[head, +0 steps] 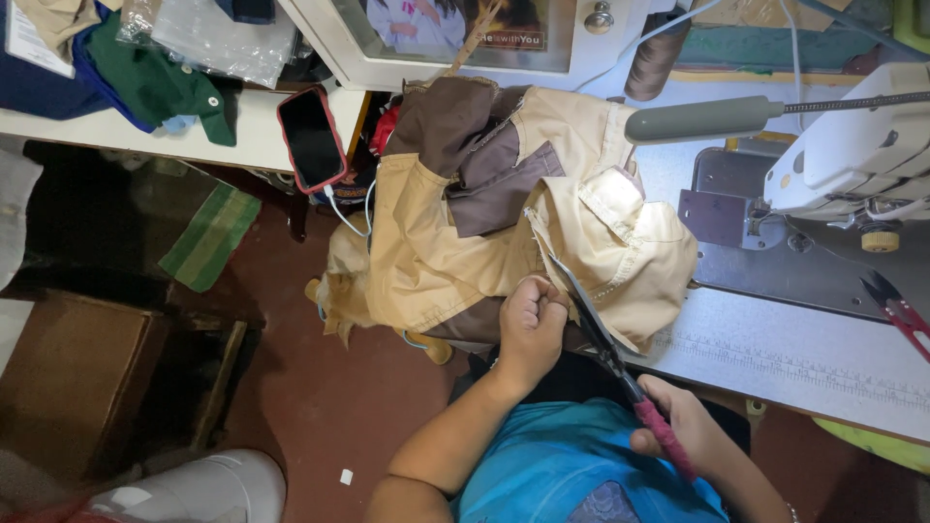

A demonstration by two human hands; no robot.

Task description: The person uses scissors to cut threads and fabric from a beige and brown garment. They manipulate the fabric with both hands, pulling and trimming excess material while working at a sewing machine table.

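A tan garment [455, 242] with brown panels [465, 136] lies heaped on the left end of a sewing table [775, 358]. My left hand [530, 324] is closed on the garment's near edge, pinching the cloth. My right hand [678, 426] grips the pink-wrapped handle of a pair of large dark scissors [596, 329]. Their blades point up and to the left, with the tips at the tan fabric just to the right of my left hand. Part of the blades is hidden against the cloth.
A white sewing machine [852, 155] with a grey lamp arm [707, 118] stands at the right. Red thread snips [901, 310] lie on the machine bed. A phone in a red case [312, 138] rests on a side table with folded clothes. A thread cone [654, 58] stands behind.
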